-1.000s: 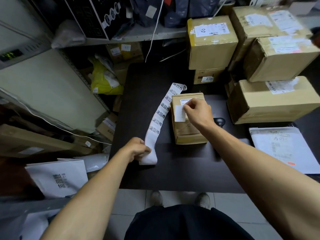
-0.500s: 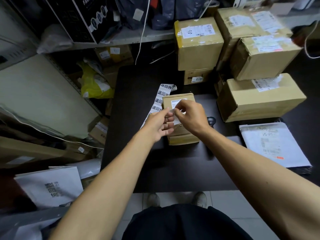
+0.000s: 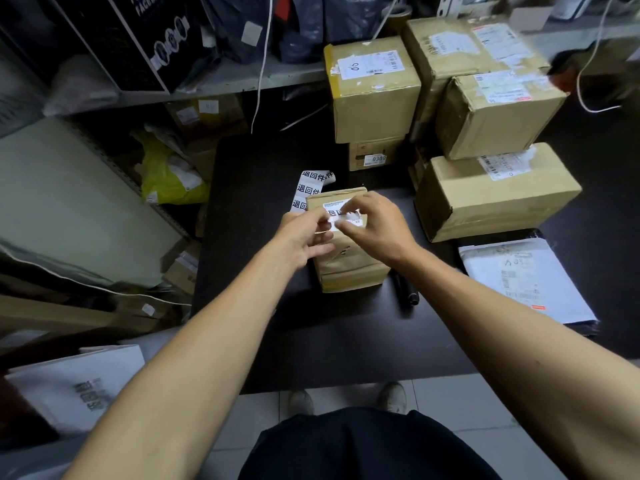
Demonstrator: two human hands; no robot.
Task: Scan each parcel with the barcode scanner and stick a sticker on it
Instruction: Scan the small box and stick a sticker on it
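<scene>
Looking down past our dark clothing and our shoes (image 3: 300, 400) on the pale floor tiles, we reach both forearms out over the dark table (image 3: 277, 327). Our left hand (image 3: 304, 237) and right hand (image 3: 375, 226) meet above the small brown parcel (image 3: 349, 271) lying in the middle of the table, and both pinch a white sticker (image 3: 341, 213) with black print, holding it at or just over the parcel's top face beside its shipping label; we cannot tell whether it is already stuck down. Just to the right of the parcel lies a dark object (image 3: 403, 289) that we take for the barcode scanner, untouched. Behind the left hand, the strip of remaining stickers (image 3: 308, 188) trails away along the table. We judge the step in hand to be the sticking of this parcel's sticker. The next move calls for laying it flat, pressing it smooth with the fingertips, then letting go and setting this parcel aside for another. Farther off, a white mailing bag (image 3: 526, 278) lies at the right edge, larger cardboard boxes (image 3: 491, 192) are stacked at the back right, and a cluttered shelf (image 3: 221, 84) runs behind them.
</scene>
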